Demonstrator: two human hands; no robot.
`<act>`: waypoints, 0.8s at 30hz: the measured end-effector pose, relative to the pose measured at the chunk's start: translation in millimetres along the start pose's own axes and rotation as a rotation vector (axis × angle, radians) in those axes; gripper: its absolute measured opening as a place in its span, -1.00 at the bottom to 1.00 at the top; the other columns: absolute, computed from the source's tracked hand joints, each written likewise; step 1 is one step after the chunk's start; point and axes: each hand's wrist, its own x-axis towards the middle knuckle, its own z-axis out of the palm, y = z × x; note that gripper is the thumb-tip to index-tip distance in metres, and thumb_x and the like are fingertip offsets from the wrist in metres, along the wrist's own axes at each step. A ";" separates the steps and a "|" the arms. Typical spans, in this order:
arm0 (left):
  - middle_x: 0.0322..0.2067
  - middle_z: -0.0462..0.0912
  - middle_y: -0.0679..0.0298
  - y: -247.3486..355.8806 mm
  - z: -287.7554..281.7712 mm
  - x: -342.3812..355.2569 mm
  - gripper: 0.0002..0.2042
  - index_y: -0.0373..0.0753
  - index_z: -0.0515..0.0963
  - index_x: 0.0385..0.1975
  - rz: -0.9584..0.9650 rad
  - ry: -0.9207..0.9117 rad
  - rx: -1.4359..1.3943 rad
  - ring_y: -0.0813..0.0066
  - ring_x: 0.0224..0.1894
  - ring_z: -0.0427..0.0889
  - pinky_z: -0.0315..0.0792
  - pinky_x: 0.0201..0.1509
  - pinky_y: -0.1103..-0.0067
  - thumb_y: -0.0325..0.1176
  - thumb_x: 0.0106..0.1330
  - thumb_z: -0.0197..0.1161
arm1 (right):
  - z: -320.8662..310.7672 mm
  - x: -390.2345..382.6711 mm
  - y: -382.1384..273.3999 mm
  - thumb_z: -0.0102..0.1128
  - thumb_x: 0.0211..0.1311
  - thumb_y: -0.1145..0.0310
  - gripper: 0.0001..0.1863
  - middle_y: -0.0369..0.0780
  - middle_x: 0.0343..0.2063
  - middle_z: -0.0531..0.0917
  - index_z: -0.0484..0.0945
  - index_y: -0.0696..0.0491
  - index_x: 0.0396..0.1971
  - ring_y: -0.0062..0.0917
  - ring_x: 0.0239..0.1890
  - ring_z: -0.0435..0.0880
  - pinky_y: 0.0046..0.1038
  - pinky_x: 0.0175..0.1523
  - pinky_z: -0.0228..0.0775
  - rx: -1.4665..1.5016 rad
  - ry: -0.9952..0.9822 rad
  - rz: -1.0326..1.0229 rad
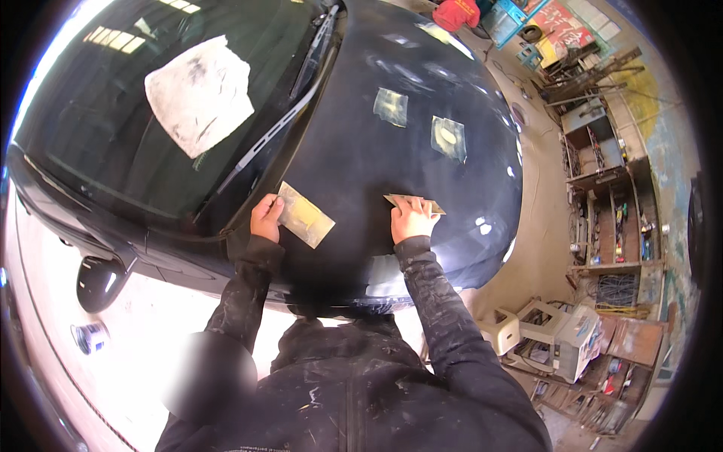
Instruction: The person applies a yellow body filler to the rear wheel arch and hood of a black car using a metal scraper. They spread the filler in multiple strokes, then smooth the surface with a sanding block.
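My left hand (265, 220) is closed on the edge of a thin rectangular plate (310, 224) smeared with yellow putty, held over the near side of a black car hood (350, 154). To its right, my right hand (413, 223) grips a thin, flat putty spreader (436, 209) low over the hood; whether its edge touches the paint cannot be made out. Farther across the hood are two dull sanded patches, one (391, 108) with a faint yellowish mark and one (448, 139) with a pale yellow spot of filler.
A stained white sheet (200, 96) lies on the windshield, beside the wiper (275, 132). At left are the side mirror (102, 284) and a small bucket (90, 338). Plastic stools (536, 319) and cluttered wooden shelves (646, 218) stand at right. Someone in red (456, 13) is beyond the hood.
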 end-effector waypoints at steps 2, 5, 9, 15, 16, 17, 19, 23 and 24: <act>-0.47 0.51 0.53 -2.0 0.2 -0.7 -0.78 -0.25 0.62 -0.27 -0.016 -0.003 -0.002 0.78 -0.44 0.39 0.24 -0.37 0.68 -0.24 0.57 0.25 | -0.8 -12.5 -0.3 0.29 0.24 0.21 -0.72 -0.38 0.00 0.71 0.78 -0.28 -0.05 -0.29 0.15 0.56 0.26 0.26 0.27 -0.008 0.026 -0.015; -0.47 0.49 0.53 -1.2 1.5 -1.2 -0.79 -0.25 0.61 -0.28 -0.017 0.002 -0.025 0.78 -0.44 0.38 0.23 -0.38 0.68 -0.24 0.56 0.26 | -13.3 -35.6 -3.0 0.29 0.22 0.21 -0.73 -0.38 -0.04 0.73 0.80 -0.26 -0.10 -0.29 0.12 0.57 0.26 0.24 0.28 0.030 0.052 -0.038; -0.47 0.47 0.54 4.3 2.6 0.1 -0.80 -0.24 0.61 -0.28 -0.006 -0.014 -0.010 0.79 -0.44 0.36 0.21 -0.38 0.69 -0.26 0.56 0.26 | -40.1 -51.1 1.0 0.29 0.19 0.26 -0.76 -0.39 -0.19 0.75 0.84 -0.24 -0.18 -0.29 -0.02 0.64 0.13 0.23 0.32 0.078 -0.030 -0.017; -0.46 0.51 0.52 6.0 3.5 -0.6 -0.80 -0.25 0.62 -0.28 0.024 0.000 0.035 0.78 -0.43 0.40 0.25 -0.37 0.69 -0.27 0.56 0.26 | -50.9 -19.0 65.6 0.25 0.21 0.30 -0.76 -0.35 -0.17 0.79 0.83 -0.19 -0.19 -0.32 0.02 0.69 -0.04 0.24 0.36 0.157 0.110 0.011; -0.46 0.53 0.51 6.1 3.1 -0.6 -0.80 -0.26 0.62 -0.28 0.029 0.001 0.007 0.78 -0.43 0.41 0.26 -0.36 0.69 -0.27 0.57 0.25 | -44.7 -14.7 71.0 0.25 0.22 0.31 -0.75 -0.36 -0.14 0.78 0.83 -0.20 -0.16 -0.33 0.05 0.68 -0.04 0.25 0.35 0.131 0.108 -0.008; -0.45 0.54 0.50 5.5 4.1 -0.2 -0.79 -0.26 0.62 -0.29 0.038 -0.026 -0.042 0.78 -0.42 0.43 0.28 -0.36 0.69 -0.27 0.57 0.25 | -38.6 -9.9 75.8 0.24 0.22 0.31 -0.73 -0.37 -0.11 0.77 0.82 -0.21 -0.13 -0.34 0.08 0.67 -0.03 0.26 0.34 0.088 0.074 0.008; -0.44 0.57 0.48 4.9 3.2 0.7 -0.79 -0.27 0.62 -0.28 0.009 0.001 0.002 0.76 -0.41 0.46 0.31 -0.33 0.69 -0.27 0.57 0.24 | -23.9 -1.4 76.9 0.25 0.22 0.30 -0.70 -0.42 -0.10 0.75 0.81 -0.25 -0.09 -0.37 0.11 0.64 0.03 0.29 0.28 0.058 0.067 0.036; -0.47 0.54 0.52 1.6 0.2 0.9 -0.79 -0.26 0.63 -0.27 0.035 0.019 0.059 0.78 -0.43 0.41 0.26 -0.36 0.68 -0.26 0.55 0.26 | -3.0 2.2 70.4 0.25 0.22 0.28 -0.71 -0.40 -0.09 0.70 0.80 -0.26 -0.08 -0.31 0.12 0.61 0.15 0.30 0.27 0.051 0.096 0.061; -0.47 0.53 0.53 0.5 -0.2 0.6 -0.79 -0.25 0.64 -0.27 0.043 0.034 0.094 0.78 -0.43 0.40 0.25 -0.37 0.67 -0.25 0.55 0.26 | -1.3 -0.8 69.7 0.26 0.22 0.26 -0.71 -0.39 -0.06 0.69 0.78 -0.26 -0.07 -0.29 0.14 0.59 0.22 0.29 0.27 0.034 0.083 0.069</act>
